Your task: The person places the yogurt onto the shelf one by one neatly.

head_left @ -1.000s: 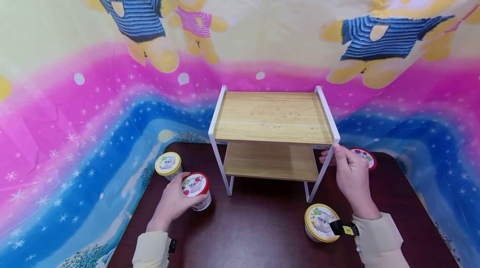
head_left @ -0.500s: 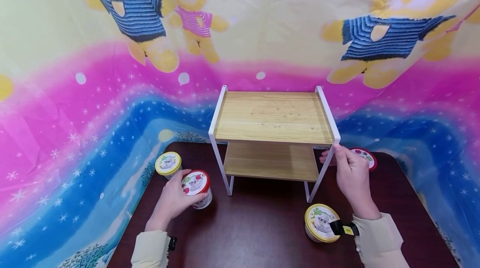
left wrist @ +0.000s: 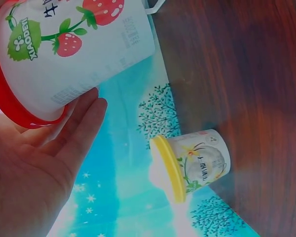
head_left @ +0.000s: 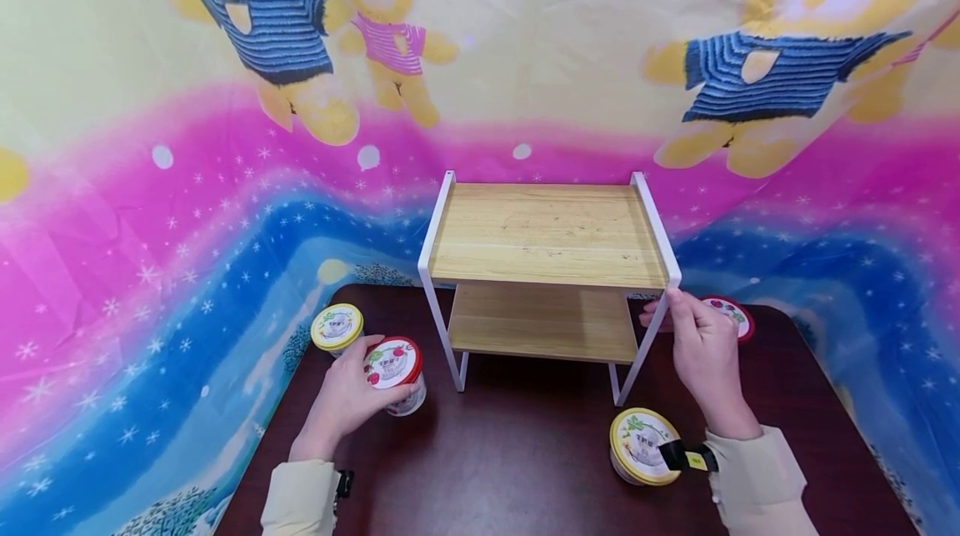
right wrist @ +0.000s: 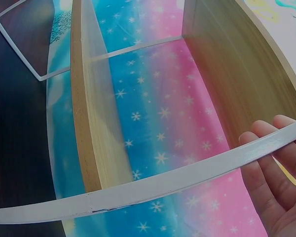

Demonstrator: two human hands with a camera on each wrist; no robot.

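In the head view my left hand (head_left: 341, 403) holds a paper tub with a red lid (head_left: 393, 363) by its rim, thumb on the near side. Strawberries are printed on the tub (left wrist: 96, 44), as the left wrist view shows; whether its base touches the table I cannot tell. My right hand (head_left: 705, 353) grips the white right front post of a two-tier wooden shelf rack (head_left: 555, 236), just below the top corner. From the right wrist, fingers (right wrist: 266, 182) show curled behind the white frame (right wrist: 187, 173). Both tiers carry nothing.
A yellow-lidded tub (head_left: 337, 328) stands behind my left hand, at the table's left edge. Another yellow-lidded tub (head_left: 643, 444) is beside my right wrist. Behind the right hand, a red-lidded tub (head_left: 738, 318) is partly hidden. A printed cloth (head_left: 525, 127) backs the dark table (head_left: 495, 469).
The red-lidded tub in my left hand has shifted slightly up and to the right in the head view. My right hand and the rack have stayed where they were.
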